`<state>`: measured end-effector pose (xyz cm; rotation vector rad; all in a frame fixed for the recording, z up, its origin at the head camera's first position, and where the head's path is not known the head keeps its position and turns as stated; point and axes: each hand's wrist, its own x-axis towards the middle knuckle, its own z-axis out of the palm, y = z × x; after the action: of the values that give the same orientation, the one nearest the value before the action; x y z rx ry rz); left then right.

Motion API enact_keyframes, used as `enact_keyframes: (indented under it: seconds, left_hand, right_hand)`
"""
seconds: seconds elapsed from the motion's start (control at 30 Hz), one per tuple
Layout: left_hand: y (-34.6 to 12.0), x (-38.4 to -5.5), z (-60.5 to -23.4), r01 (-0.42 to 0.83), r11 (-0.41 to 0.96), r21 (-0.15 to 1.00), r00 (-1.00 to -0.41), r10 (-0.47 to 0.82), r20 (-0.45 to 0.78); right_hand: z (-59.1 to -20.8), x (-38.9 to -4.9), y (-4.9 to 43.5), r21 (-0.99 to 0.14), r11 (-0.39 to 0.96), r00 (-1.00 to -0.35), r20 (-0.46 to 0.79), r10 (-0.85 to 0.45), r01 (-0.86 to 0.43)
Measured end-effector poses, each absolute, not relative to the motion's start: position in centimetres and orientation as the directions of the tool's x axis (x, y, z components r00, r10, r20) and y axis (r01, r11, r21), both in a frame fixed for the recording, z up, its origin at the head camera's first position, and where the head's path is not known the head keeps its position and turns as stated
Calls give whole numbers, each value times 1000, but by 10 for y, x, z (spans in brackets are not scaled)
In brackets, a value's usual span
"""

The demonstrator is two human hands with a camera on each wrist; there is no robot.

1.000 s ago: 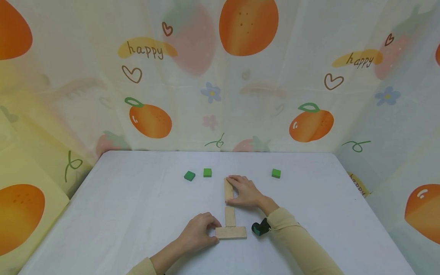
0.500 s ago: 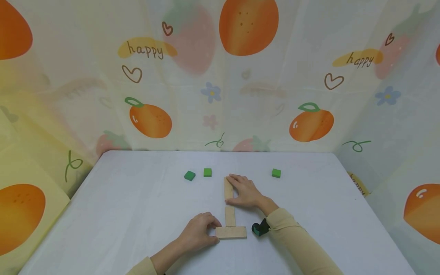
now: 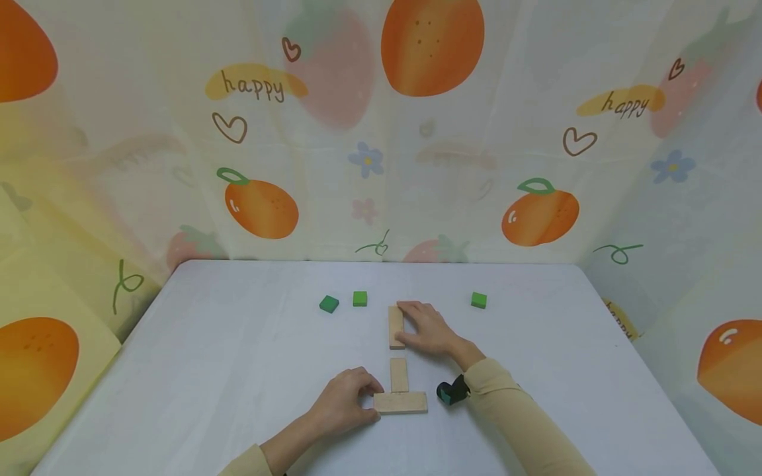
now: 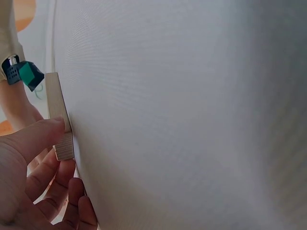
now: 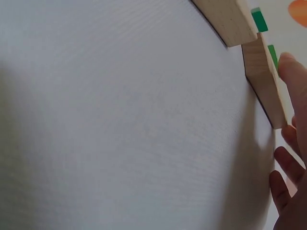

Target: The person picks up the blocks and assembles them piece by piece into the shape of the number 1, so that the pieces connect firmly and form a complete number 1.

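A plain wooden block lies crosswise near the front of the white table. My left hand pinches its left end; in the left wrist view the thumb rests on this block. A shorter-looking wooden block runs away from its middle, meeting its far side. Beyond a small gap lies a third wooden block, lengthwise. My right hand is beside that block's right edge, fingers loosely extended. In the right wrist view the right thumb is close to this block; whether it touches is unclear.
Two green cubes sit at the back, left of the far block. Another green cube stands back right. A dark wrist device hangs by the right sleeve. A fruit-print curtain encloses the table's back.
My right hand's thumb has slipped from the far block's near end to its right side, loosening its hold. That block's near end is now exposed. The left hand stays in place.
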<state>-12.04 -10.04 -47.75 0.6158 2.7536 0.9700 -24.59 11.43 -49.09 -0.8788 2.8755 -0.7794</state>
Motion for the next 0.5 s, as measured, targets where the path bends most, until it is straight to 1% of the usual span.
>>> enact_keyframes:
  seconds: [0.13, 0.5]
  left_hand:
    - [-100, -120, -477, 321, 707, 630, -904, 426, -17]
    - [-100, -120, -476, 318, 708, 631, -905, 425, -20]
  right_hand:
    - [-491, -248, 114, -478, 708, -841, 137, -524, -519]
    - [-493, -251, 114, -471, 717, -844, 127, -521, -513]
